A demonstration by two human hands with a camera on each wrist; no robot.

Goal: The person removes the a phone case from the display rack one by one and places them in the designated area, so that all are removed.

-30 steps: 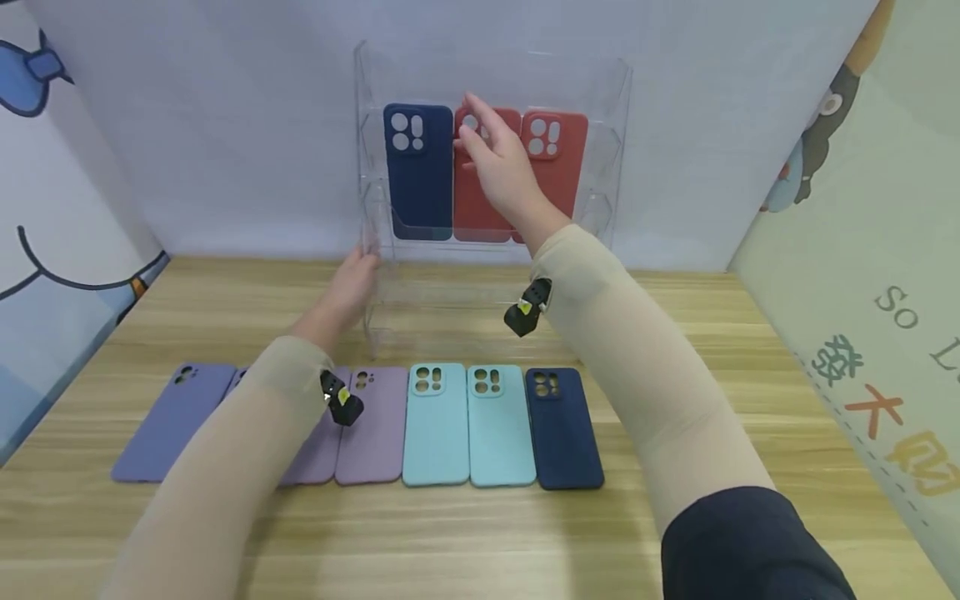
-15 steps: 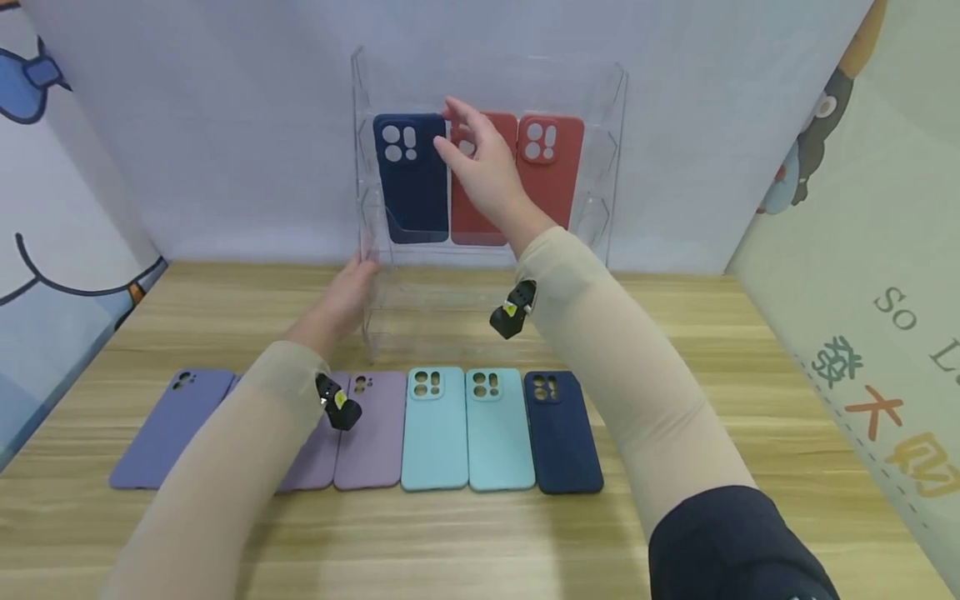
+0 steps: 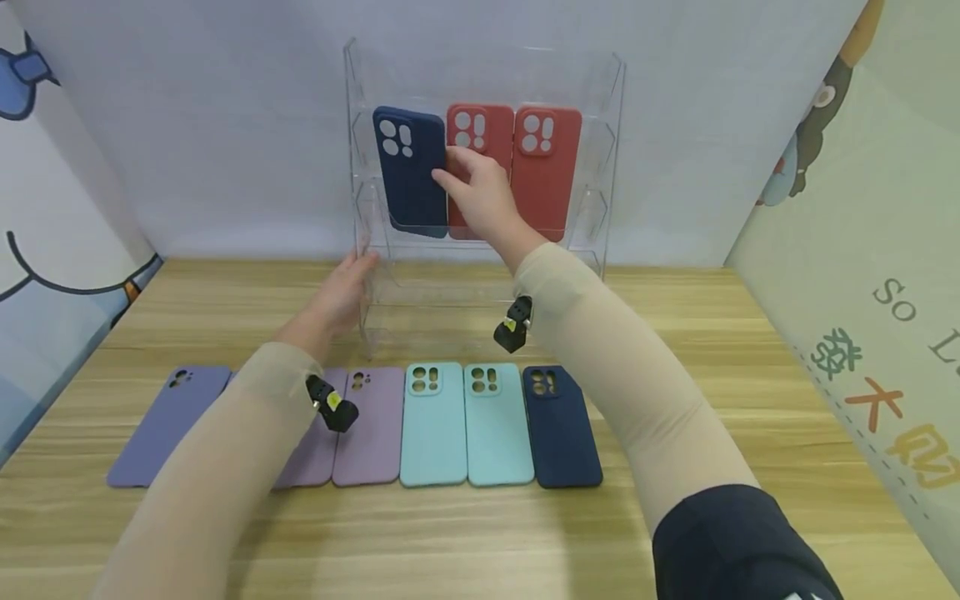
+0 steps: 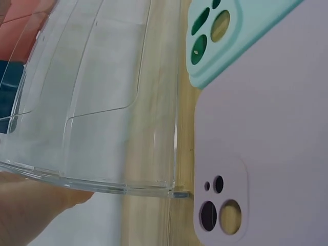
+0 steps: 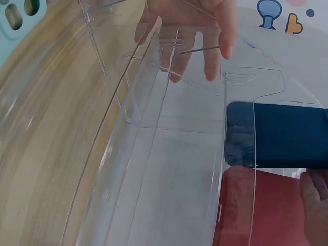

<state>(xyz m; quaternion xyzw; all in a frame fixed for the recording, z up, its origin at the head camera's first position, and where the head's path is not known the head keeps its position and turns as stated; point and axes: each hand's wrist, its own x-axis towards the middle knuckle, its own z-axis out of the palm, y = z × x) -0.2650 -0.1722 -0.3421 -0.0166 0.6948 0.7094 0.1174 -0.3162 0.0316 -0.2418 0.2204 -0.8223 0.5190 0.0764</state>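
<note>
At a clear acrylic display rack (image 3: 487, 342), my right hand (image 3: 483, 196) pinches the right edge of a navy phone case (image 3: 408, 175) on the upper tier. Its thumb lies over the front edge, and the case leans slightly. Immediately right stand two red phone cases (image 3: 550, 187), one partly covered by that hand. My left hand (image 3: 345, 292) rests against the rack's left side. The right wrist view shows its fingers (image 5: 210, 64) fairly straight at the clear side panel; in the left wrist view only part of this hand (image 4: 36, 205) appears, beside the rack.
A row of phone cases lies on the wooden table (image 3: 420, 542) before the rack: blue-violet (image 3: 168, 425), mauve (image 3: 371, 429), two light turquoise (image 3: 433, 429) and navy (image 3: 564, 433). My left forearm hides part of the row. A white cloth (image 3: 247, 150) hangs behind.
My right hand has moved left and down from the top of the middle red case to the navy case's edge. That navy case has tilted. My left hand stays at the rack's side.
</note>
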